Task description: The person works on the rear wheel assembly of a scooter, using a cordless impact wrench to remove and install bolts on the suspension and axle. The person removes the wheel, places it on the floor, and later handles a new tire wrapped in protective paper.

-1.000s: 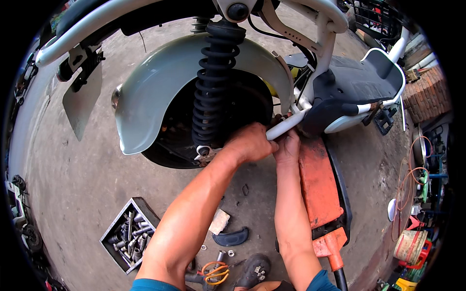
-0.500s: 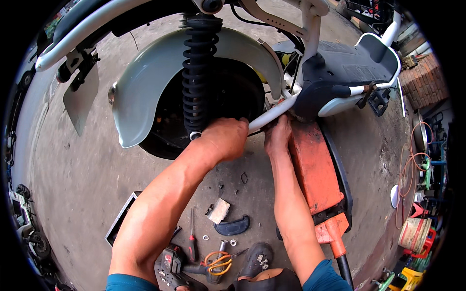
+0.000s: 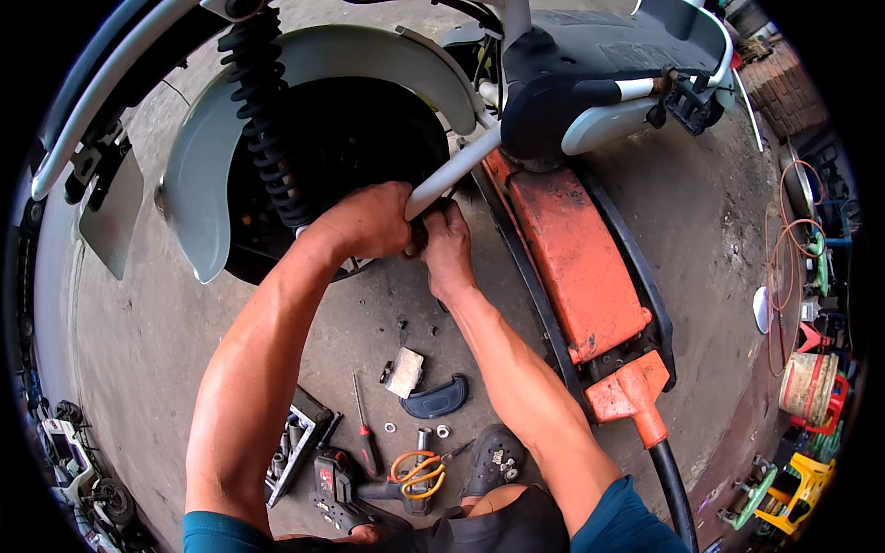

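Tube (image 3: 458, 166), white and slanting, sits just right of the dark wheel (image 3: 369, 138), its lower end near the wheel's lower right side. Sound handling, in my judgement, calls for one hand steadying that end while the other works by touch, without forcing, fingertips clear of any gap at the wheel.

Left hand (image 3: 367, 223): in front of the wheel's lower right, fingers curled in at the tube's end; whether clamped on tube or a small part cannot be told. Right hand (image 3: 447, 247): right of the wheel, fingers bent up under the tube; grip hidden. Orange jack (image 3: 583, 267): farther right of the wheel.
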`<state>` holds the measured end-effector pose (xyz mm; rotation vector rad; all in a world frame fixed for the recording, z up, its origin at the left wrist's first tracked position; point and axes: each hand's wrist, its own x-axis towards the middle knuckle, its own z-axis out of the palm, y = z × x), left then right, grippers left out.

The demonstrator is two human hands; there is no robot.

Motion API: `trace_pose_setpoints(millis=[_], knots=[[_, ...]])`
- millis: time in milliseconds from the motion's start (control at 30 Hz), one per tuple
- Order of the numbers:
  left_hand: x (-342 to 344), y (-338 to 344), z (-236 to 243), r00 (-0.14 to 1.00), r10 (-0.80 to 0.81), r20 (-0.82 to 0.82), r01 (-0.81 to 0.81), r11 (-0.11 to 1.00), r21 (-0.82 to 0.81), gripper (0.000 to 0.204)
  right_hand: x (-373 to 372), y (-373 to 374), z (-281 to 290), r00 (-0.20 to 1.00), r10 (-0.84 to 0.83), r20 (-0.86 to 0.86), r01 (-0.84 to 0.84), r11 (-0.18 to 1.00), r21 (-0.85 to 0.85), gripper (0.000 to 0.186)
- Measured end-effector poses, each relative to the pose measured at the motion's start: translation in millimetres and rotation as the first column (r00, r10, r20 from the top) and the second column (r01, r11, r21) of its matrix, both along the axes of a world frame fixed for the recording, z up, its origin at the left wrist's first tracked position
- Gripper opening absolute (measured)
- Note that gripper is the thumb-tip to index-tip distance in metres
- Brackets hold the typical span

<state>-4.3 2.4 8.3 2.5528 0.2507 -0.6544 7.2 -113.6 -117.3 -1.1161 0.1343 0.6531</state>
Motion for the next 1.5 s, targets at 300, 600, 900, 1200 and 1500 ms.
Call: trace_pose_setpoints(millis=[300, 600, 900, 1200, 1500], knots=[[7, -30, -23, 0.807, 0.467, 0.361, -0.325, 0.862, -0.389, 0.034, 6, -17, 5, 0.953, -0.235, 0.191, 0.256, 0.963, -0.089, 0.036], [92, -37, 34, 0.672, 0.687, 0.275, -0.163, 0.5, -0.851, 0.047, 35, -24, 24, 0.977, -0.188, 0.105, 0.184, 0.982, 0.048, 0.041], [174, -51, 0, 0.289, 0.948, 0.13, -0.2, 0.192, -0.961, 0.038, 46, -3, 19, 0.93, -0.13, 0.344, 0.14, 0.99, -0.004, 0.072], [192, -74, 14, 0.085, 0.993, 0.078, -0.243, 0.096, -0.965, 0.019, 44, 14, -11, 0.866, -0.155, 0.475, 0.24, 0.963, -0.123, 0.078], [179, -66, -6, 0.263, 0.964, 0.039, -0.178, 0.088, -0.98, 0.03, 42, 4, 16, 0.951, -0.167, 0.259, 0.186, 0.981, -0.049, 0.077]])
